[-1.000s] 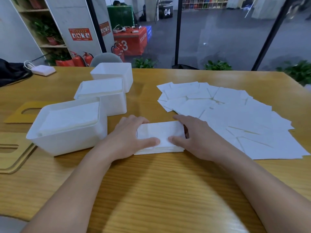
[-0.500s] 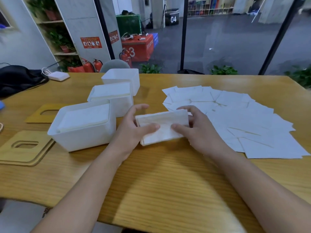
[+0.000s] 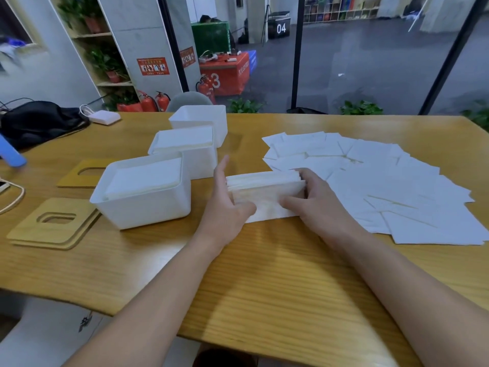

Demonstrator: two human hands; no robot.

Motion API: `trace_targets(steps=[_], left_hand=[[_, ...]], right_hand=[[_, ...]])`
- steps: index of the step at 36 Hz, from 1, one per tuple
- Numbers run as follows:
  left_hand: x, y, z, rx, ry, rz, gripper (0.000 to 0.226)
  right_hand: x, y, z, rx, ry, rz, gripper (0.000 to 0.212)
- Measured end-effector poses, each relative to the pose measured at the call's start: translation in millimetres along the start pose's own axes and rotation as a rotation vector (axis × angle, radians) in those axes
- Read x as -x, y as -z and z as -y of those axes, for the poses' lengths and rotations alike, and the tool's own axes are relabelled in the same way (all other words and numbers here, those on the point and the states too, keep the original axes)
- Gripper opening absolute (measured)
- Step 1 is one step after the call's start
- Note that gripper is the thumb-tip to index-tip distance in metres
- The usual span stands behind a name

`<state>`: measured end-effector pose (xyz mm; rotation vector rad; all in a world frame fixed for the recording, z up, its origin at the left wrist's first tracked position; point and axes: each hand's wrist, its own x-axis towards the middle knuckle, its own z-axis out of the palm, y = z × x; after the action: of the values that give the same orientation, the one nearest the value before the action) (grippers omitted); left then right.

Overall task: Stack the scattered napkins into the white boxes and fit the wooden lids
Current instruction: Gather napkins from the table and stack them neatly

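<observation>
A stack of white napkins point(image 3: 264, 190) stands on its long edge on the wooden table point(image 3: 264, 287), tilted up at the centre. My left hand point(image 3: 225, 205) presses its left end and my right hand point(image 3: 315, 202) grips its right end. Three white boxes run back along the left: the near one point(image 3: 148, 210) and the middle one point(image 3: 195, 162) hold napkins, the far one point(image 3: 209, 120) looks hollow from here. Loose napkins point(image 3: 383, 181) lie spread over the right side. Wooden lids with slots lie at the left: a near pile point(image 3: 50, 226) and one further back point(image 3: 82, 173).
A black bag point(image 3: 39, 123) and a white charger point(image 3: 104, 117) sit at the table's far left corner. A cable point(image 3: 13, 200) and a blue object point(image 3: 12, 154) are at the left edge. The table's front edge runs close below my forearms.
The napkin stack lay flat under both hands, was then lifted, and now stands tipped up on its edge between my hands. The view has shifted so the boxes sit further right.
</observation>
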<state>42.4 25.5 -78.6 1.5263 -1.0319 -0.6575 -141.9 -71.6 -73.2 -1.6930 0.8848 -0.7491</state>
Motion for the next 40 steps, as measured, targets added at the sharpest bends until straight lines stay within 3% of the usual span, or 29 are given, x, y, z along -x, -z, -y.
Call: trace_targets(steps=[7, 18, 40], left_hand=[[-1, 0, 3, 0.103, -0.027, -0.089, 0.103], [5, -1, 7, 0.126, -0.051, -0.029, 0.1], [3, 1, 8, 0.075, -0.068, -0.076, 0.096]], right_hand=[[1, -7, -1, -0.165, 0.023, -0.029, 0.046], [5, -16, -3, -0.145, 0.052, 0.0, 0.061], [-3, -16, -9, -0.125, 0.02, 0.024, 0.046]])
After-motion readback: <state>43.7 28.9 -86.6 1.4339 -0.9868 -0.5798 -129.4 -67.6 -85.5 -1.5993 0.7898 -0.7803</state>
